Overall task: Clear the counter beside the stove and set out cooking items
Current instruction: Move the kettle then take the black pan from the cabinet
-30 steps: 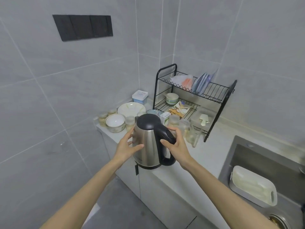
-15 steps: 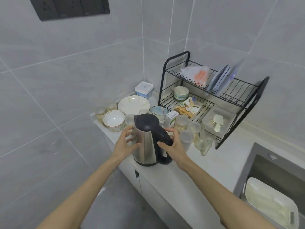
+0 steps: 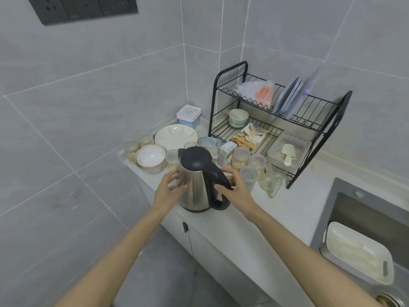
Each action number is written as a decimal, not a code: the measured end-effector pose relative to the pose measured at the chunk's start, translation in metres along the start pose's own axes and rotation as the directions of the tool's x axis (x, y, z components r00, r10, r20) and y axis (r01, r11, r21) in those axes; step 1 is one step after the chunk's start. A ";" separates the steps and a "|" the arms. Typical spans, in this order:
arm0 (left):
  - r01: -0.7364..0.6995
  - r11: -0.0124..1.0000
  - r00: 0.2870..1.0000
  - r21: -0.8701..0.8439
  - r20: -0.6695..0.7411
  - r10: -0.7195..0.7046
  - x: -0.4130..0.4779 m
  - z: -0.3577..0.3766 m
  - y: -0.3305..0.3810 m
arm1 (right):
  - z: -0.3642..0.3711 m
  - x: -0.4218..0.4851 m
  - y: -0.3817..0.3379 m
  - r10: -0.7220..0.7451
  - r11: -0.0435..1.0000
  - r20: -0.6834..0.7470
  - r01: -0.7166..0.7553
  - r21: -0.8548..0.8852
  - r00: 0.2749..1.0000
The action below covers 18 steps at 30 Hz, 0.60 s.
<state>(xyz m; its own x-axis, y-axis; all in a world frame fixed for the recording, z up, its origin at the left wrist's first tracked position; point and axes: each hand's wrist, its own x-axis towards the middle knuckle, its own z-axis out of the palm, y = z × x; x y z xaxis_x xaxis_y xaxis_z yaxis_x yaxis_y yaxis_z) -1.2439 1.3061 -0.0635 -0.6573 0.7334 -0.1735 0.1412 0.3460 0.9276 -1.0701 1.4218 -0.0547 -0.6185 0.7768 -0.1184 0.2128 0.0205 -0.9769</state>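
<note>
A steel electric kettle (image 3: 194, 189) with a black lid and handle stands upright near the front edge of the pale counter (image 3: 272, 220). My left hand (image 3: 168, 191) is at its left side with fingers spread, fingertips at the steel wall. My right hand (image 3: 238, 188) is at the black handle, thumb on its front and fingers curled over its top.
Behind the kettle crowd bowls (image 3: 151, 158), a plate (image 3: 176, 135), a carton (image 3: 225, 152) and several plastic jars (image 3: 249, 175). A black two-tier dish rack (image 3: 318, 127) stands at the back. A sink (image 3: 363, 216) holding a white tub (image 3: 358, 251) lies to the right.
The kettle came down from the air and forward onto the counter, where it now stands. My left hand's fingers have loosened and spread off its side.
</note>
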 end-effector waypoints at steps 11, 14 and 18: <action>-0.087 0.993 0.940 0.076 0.337 0.056 -0.065 0.014 -0.001 | -0.021 -0.113 0.023 0.071 0.997 -0.380 -0.076 0.004 0.922; -0.178 0.981 0.858 0.077 0.501 0.116 -0.090 0.039 0.007 | -0.032 -0.164 0.027 0.092 0.996 -0.489 -0.084 0.038 0.867; -0.293 0.955 0.744 0.042 0.637 0.200 -0.132 0.077 0.025 | -0.049 -0.237 0.029 0.115 0.993 -0.627 -0.087 0.077 0.770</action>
<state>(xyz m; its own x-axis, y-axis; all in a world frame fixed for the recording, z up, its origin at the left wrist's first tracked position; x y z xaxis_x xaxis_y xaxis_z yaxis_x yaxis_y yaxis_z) -1.0966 1.2635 -0.0426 0.0110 0.9880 -0.1542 0.3586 0.1401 0.9229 -0.8803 1.2696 -0.0467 0.0228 0.9955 -0.0923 0.2070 -0.0950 -0.9737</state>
